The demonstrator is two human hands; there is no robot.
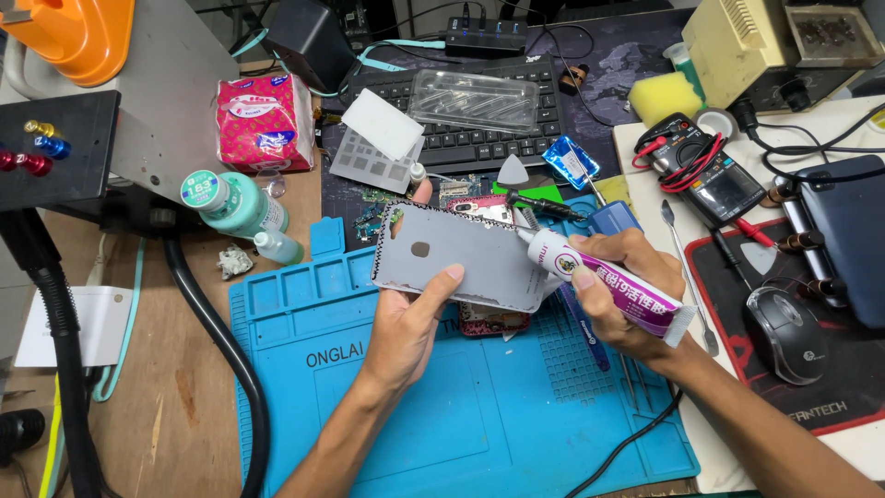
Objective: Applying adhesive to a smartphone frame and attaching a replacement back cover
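Observation:
My left hand (pixel 410 318) holds a grey phone back cover (pixel 461 258) from below, thumb on its lower edge, tilted over the blue work mat (pixel 387 387). My right hand (pixel 622 295) grips a white and purple glue tube (pixel 608 281), its nozzle touching the cover's right edge. Beneath the cover lies an opened phone with a pink frame (pixel 489 318), mostly hidden.
A black keyboard (pixel 461 111) with a clear plastic tray on it sits behind. A pink tissue pack (pixel 265 120), teal bottles (pixel 235 203), multimeter (pixel 710 175), black mouse (pixel 784 332) and a black hose (pixel 212 332) surround the mat. Metal tools lie at the mat's right edge.

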